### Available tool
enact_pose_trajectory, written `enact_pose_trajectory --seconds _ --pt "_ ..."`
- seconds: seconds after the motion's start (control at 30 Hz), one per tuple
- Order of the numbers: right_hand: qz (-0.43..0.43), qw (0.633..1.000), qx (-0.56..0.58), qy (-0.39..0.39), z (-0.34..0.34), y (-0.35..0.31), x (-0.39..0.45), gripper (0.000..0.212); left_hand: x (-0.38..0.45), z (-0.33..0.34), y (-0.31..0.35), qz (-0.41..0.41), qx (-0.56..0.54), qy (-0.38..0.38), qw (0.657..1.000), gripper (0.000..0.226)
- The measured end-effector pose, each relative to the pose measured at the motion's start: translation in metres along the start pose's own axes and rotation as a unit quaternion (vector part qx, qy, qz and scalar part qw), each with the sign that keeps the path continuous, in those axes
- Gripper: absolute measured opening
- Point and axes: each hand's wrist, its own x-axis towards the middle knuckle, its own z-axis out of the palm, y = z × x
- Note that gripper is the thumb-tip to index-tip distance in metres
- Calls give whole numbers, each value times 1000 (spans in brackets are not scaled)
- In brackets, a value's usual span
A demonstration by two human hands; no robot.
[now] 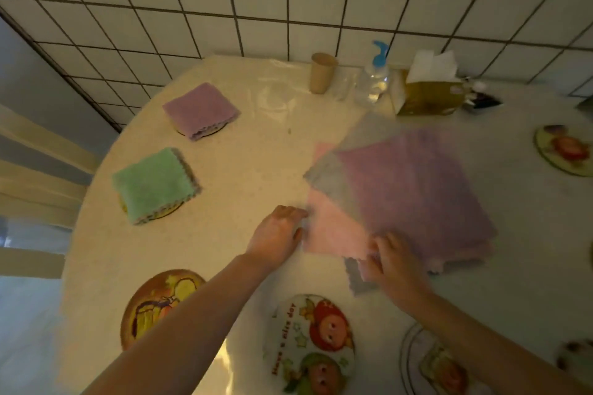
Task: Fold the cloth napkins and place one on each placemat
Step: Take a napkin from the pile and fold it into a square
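On pink napkin (333, 231)'s near edge, left hand (277, 239), right hand (393, 268).

napkin stack (414, 189) — motion-blurred | right-edge placemat (566, 151) — cut off

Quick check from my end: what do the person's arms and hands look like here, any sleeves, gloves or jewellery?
Both forearms are bare up to the frame edge: no sleeves show. The left hand and right hand wear no gloves; no rings, watch or bracelet are visible, though the picture is slightly blurred.
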Motion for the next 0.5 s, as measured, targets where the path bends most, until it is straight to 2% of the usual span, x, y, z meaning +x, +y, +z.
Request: enact_pose_trajectory --seconds 0.1,0.2,0.3,0.37,0.5 --pt "3 999 -32 -41 4 36 -20 42 14 36 44 64 27 -52 996 50" --pt "-17 997 -62 -43 14 49 -20 46 26 60 76 132 60 -84 986 62" --pt "-46 995 -84 -3 20 52 -15 30 38 74 89 209 121 -77 967 59" --pt "-56 995 -86 10 25 58 -13 15 45 77 91 219 156 -96 958 54" --pt "-63 995 -72 14 23 62 -11 18 50 72 94 212 191 -54 957 42"
